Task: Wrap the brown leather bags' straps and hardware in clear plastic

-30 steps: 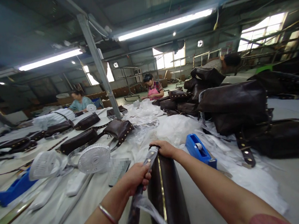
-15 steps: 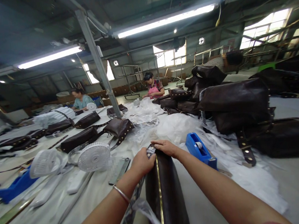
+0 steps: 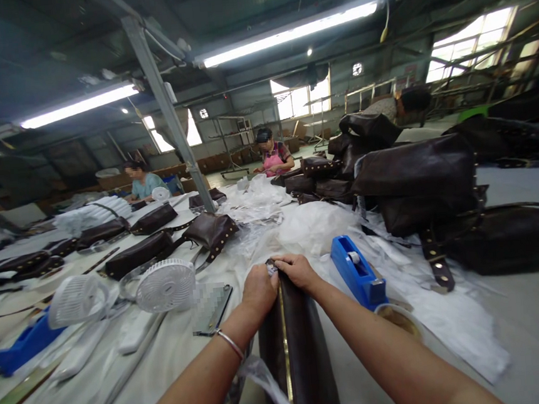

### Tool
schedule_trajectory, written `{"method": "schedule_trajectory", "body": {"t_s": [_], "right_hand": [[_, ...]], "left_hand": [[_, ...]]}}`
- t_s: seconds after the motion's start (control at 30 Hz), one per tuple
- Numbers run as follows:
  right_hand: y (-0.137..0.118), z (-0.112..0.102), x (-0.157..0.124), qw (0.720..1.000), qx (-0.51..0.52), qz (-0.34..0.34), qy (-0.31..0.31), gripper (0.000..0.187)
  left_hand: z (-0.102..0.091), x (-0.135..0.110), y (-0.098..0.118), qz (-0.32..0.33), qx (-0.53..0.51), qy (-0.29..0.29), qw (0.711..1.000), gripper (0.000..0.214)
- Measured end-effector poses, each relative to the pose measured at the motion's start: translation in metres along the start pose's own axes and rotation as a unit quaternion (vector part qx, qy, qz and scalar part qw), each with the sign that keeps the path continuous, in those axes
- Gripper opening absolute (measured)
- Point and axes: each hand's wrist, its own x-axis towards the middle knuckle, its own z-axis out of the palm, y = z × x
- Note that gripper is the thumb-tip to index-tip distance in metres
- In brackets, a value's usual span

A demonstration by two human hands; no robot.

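A dark brown leather bag point(image 3: 309, 343) lies lengthwise in front of me, its gold zipper point(image 3: 285, 339) running along the top. At its far end my left hand point(image 3: 259, 288) is closed round the bag's corner, where a bit of clear plastic and metal shows. My right hand point(image 3: 298, 270) grips the same end from the other side, thumb and fingers pressed together on the leather. Clear plastic wrap point(image 3: 266, 378) hangs at the near end of the zipper. What the fingertips pinch is partly hidden.
A blue tape dispenser point(image 3: 358, 273) stands right of the bag, beside a round tub point(image 3: 400, 319). White fans point(image 3: 166, 285) and a phone point(image 3: 213, 309) lie left. Brown bags point(image 3: 413, 177) are piled at right, with crumpled plastic point(image 3: 314, 226) ahead. Two people point(image 3: 272, 154) sit across the table.
My left hand has closed more tightly round the bag's far end, and my right fingers have curled in. The view has shifted slightly, and the round tub now shows beside my right forearm.
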Motion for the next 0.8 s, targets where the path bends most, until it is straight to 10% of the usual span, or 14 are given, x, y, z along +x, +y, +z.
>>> {"method": "schedule_trajectory", "body": {"t_s": [0.8], "right_hand": [[0.006,0.019,-0.004,0.998,-0.047,-0.029,0.004,0.036]], "left_hand": [[0.003,0.024,-0.005,-0.028,-0.05,-0.061,0.996,0.026]]}}
